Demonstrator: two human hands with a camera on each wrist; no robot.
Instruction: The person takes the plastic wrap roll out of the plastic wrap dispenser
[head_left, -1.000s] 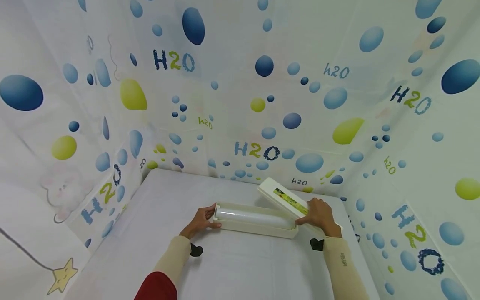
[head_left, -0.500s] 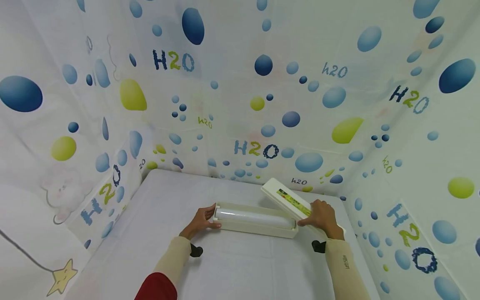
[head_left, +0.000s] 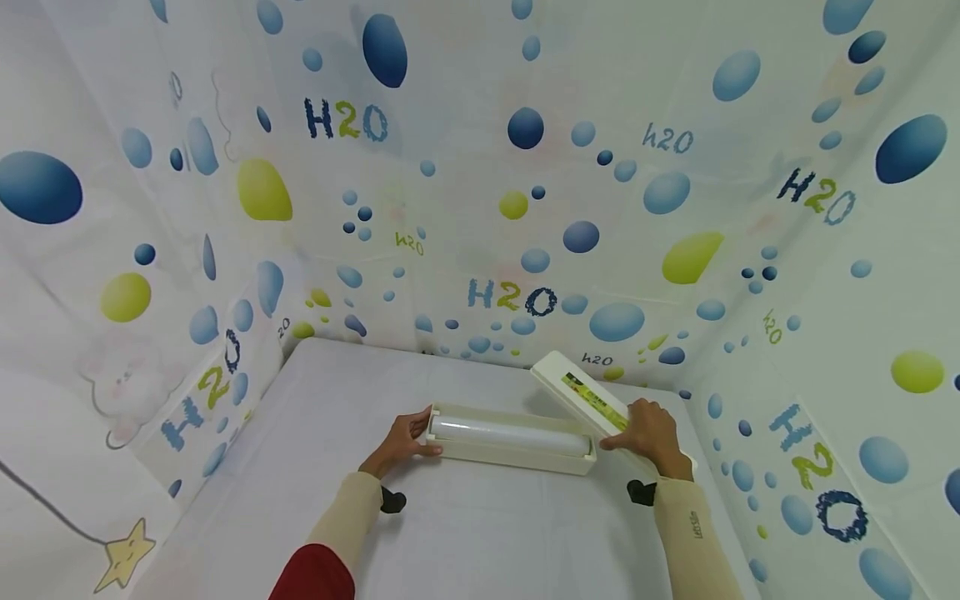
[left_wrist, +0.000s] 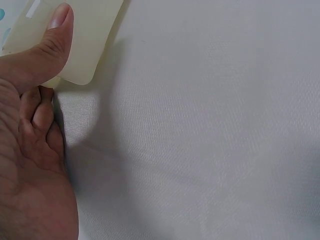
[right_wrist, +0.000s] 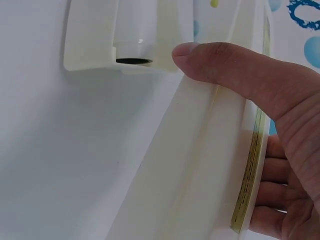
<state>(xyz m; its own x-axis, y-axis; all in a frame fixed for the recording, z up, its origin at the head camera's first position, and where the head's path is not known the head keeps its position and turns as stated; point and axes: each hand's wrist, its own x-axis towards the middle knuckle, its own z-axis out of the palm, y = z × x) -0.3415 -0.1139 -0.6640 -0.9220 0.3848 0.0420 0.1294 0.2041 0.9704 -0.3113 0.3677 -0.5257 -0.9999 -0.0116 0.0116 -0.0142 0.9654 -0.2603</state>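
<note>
A long cream plastic box [head_left: 517, 461] lies on the white-covered table with its top off. Inside it rests a shiny white roll that looks like cling film [head_left: 510, 434]. My left hand [head_left: 399, 444] grips the box's left end; in the left wrist view the thumb [left_wrist: 59, 37] presses on the box. With my right hand [head_left: 647, 435] I hold the matching lid [head_left: 553, 375], which bears a yellow-green label. The lid is tilted, off the box's right end. In the right wrist view, the thumb lies on the lid's inner side and the fingers behind its labelled side.
White sheets printed with blue and green drops and "H2O" [head_left: 512, 298] hang round the back and sides of the table [head_left: 480, 533]. A black strap piece shows under each wrist.
The lid and my right hand have shifted slightly right, leaving a gap between the thumb and the box's right end. My left hand and the box have stayed put.
</note>
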